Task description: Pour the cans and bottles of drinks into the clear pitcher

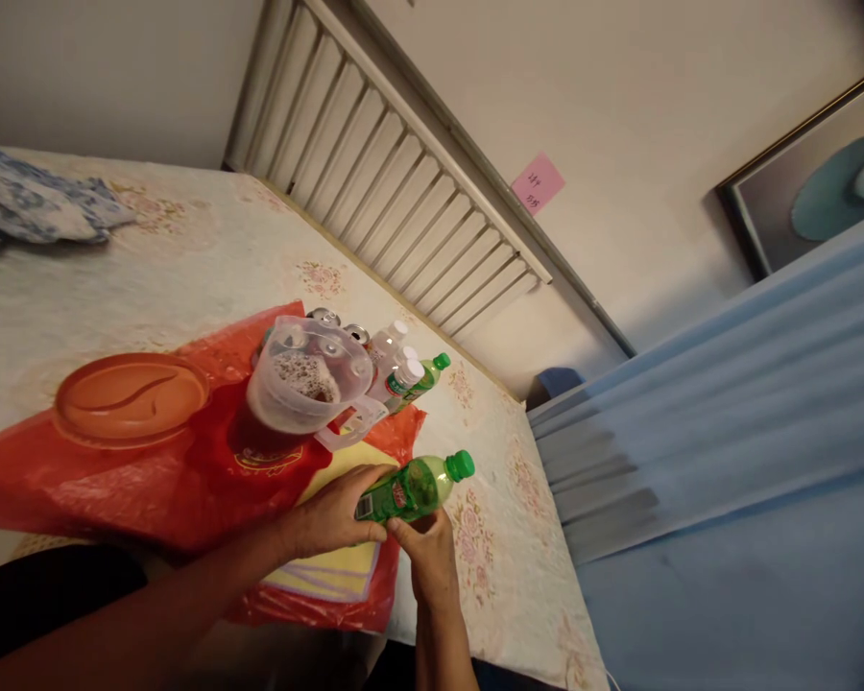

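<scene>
Between my two hands is a green plastic soda bottle (412, 489) with a green cap, tilted with its cap toward the upper right. My left hand (338, 509) wraps round its base end. From below, my right hand (430, 555) grips its middle, the thumb on the near side and the other fingers partly hidden behind it. Just beyond stands a clear plastic pitcher (288, 408) holding a dark, foamy liquid. An orange lid (133, 398) lies left of the pitcher. Under my hands is a yellow cloth or sheet (338, 576) on a red plastic bag (136, 489).
Several bottles, some white-capped (404, 372) and one green (432, 372), stand behind the pitcher with drink cans (356, 333). A floral tablecloth (475, 537) covers the table. A blue-and-white cloth (36, 202) lies far left; a radiator (396, 163) and blue curtain (691, 461) border the table.
</scene>
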A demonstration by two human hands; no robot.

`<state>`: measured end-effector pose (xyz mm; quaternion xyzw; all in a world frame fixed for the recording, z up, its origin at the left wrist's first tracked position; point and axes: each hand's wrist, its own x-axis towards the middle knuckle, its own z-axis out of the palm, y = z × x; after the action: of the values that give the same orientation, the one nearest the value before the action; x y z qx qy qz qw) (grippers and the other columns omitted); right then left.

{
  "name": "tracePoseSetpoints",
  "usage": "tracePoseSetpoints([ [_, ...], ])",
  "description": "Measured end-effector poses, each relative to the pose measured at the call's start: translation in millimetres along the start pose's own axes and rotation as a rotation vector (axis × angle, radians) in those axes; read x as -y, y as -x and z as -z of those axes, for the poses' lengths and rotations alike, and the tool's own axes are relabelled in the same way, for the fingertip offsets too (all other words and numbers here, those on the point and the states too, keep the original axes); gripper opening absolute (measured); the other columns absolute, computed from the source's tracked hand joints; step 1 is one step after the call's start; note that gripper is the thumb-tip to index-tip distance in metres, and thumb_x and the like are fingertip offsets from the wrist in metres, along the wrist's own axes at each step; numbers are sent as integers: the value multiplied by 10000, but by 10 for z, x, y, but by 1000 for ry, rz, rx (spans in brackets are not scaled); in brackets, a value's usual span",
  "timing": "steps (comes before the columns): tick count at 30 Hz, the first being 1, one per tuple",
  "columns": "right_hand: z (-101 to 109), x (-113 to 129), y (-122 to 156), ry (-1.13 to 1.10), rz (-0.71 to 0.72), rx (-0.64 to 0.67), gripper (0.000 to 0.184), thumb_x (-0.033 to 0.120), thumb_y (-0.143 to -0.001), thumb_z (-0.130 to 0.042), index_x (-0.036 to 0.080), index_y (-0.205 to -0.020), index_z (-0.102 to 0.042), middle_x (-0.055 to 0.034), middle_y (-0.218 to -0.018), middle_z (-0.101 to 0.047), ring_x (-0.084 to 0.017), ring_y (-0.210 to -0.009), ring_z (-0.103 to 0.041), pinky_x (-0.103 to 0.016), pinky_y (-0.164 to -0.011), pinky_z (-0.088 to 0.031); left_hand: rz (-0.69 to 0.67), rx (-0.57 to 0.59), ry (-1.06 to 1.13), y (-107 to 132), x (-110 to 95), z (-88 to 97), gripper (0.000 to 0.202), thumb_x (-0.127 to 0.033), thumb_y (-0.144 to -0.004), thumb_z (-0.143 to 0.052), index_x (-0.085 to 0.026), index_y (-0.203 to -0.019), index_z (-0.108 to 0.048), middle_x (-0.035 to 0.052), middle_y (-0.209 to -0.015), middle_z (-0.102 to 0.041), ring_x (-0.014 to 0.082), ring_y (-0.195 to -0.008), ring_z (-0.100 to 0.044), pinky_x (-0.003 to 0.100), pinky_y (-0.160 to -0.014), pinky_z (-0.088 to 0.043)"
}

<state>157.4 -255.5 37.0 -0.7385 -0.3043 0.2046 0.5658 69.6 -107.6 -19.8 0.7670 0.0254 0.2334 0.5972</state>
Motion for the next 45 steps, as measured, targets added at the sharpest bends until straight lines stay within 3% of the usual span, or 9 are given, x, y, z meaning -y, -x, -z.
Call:
tracePoseSetpoints([
  [4,153,-32,-42,32,10,-93,386,316,-590,-837,172,-920,-698,-70,-923,-772,-260,-864,-718,-373,-816,-567,84,-7,23,-4,77,-35,820,-239,-652,-725,-214,-1418,-432,113,-1466,-501,319,-1351,-455,449,-1136,-366],
  [8,447,-104,-182,48,-6,-246,380,339,-570,-852,162,-867,-695,-66,-843,-761,-242,-786,-700,-351,-735,-556,124,-76,3,-14,160,-49,678,-325,-737,-679,-197,-1370,-473,138,-1429,-529,312,-1323,-482,456,-1107,-390],
  [14,854,-193,-580,40,31,-419,438,364,-556,-834,151,-906,-678,-61,-846,-743,-231,-813,-677,-341,-750,-532,186,-50,-3,-27,224,-103,423,-283,-777,-596,-185,-1188,-610,104,-1163,-681,243,-986,-648,359,-884,-519],
  [19,1024,-403,-1011,108,82,-524,453,408,-544,-814,149,-888,-672,-37,-804,-715,-210,-774,-645,-316,-705,-511,188,37,-17,-43,232,-156,371,-223,-764,-553,-163,-1121,-635,70,-999,-704,193,-798,-647,310,-761,-519],
  [32,976,-784,-1963,250,159,-566,391,413,-566,-773,162,-838,-648,-15,-773,-674,-175,-706,-587,-277,-642,-466,209,137,-55,-113,201,-175,324,-197,-771,-525,-165,-1078,-624,61,-986,-685,180,-818,-646,286,-749,-498],
  [37,892,-937,-2109,230,151,-543,382,420,-580,-753,170,-848,-645,-24,-776,-679,-188,-723,-601,-286,-648,-486,208,139,-58,-133,235,-203,324,-179,-767,-522,-168,-1074,-626,53,-979,-678,170,-802,-642,277,-740,-493],
  [45,831,-1233,-2124,184,146,-481,467,401,-600,-737,168,-993,-639,-65,-943,-729,-211,-826,-654,-314,-750,-523,223,162,-68,-112,216,-185,317,-191,-784,-519,-181,-1085,-617,50,-994,-684,174,-824,-648,280,-757,-494],
])
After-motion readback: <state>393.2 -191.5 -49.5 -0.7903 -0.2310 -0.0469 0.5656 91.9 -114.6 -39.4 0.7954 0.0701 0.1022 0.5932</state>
